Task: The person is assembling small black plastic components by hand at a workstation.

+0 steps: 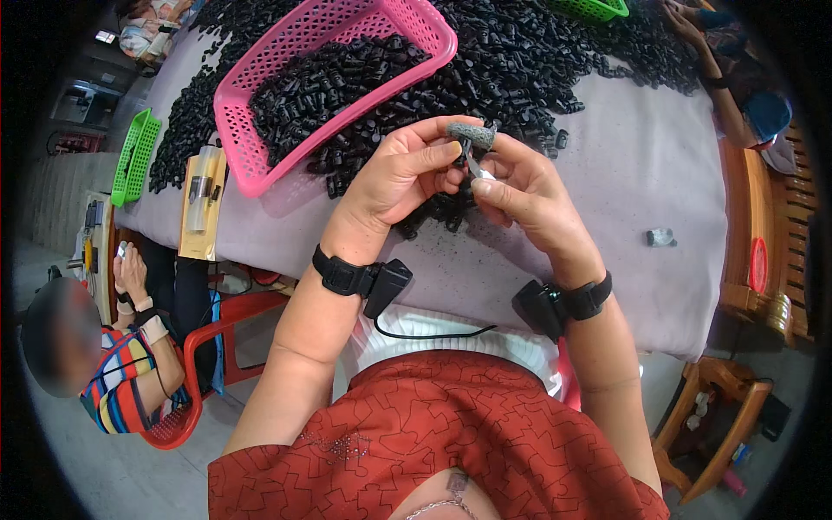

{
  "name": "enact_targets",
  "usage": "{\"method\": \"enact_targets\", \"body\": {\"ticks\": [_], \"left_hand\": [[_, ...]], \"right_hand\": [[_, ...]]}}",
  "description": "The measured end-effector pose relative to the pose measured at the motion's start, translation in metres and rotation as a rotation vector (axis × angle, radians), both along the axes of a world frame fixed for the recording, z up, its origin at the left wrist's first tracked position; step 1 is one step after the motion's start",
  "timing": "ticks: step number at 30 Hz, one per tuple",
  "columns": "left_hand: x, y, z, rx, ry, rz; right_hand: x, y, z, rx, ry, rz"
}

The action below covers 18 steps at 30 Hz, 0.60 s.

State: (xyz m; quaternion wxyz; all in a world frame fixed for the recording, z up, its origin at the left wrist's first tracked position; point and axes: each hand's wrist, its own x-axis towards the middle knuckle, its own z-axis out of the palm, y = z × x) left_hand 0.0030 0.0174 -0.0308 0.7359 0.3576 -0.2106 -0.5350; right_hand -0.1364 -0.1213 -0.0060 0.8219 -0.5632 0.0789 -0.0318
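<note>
My left hand [403, 169] is raised over the near part of the table, its thumb and fingers pinching a small black plastic piece [465, 147]. Close against it, my right hand [529, 191] grips a small blade [473, 165], whose thin metal tip meets the black piece. A grey knitted finger cover [471, 134] sits at the fingertips where both hands come together; which finger wears it I cannot tell. Behind and below my hands spreads a heap of similar black pieces [511, 78]. My fingers partly hide both the piece and the blade's handle.
A pink basket [227, 121] of black pieces stands left of my hands. Green baskets [136, 156] lie at the left and far edges. A grey lump [660, 237] rests on the cloth-covered table [624, 173] at right. Another person [130, 364] sits at left; others are farther back.
</note>
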Motion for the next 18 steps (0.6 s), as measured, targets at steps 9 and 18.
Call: {"method": "enact_targets", "body": {"ticks": [9,18], "left_hand": [[0.0011,-0.0005,-0.0014,-0.024,0.048,-0.029],[0.0040,0.0002,-0.0050,-0.043,0.078,-0.001]], "right_hand": [[0.0027,-0.0008,-0.0035,-0.040,-0.019,-0.033],[0.0038,-0.0038,-0.0083,-0.072,0.006,-0.142]]}}
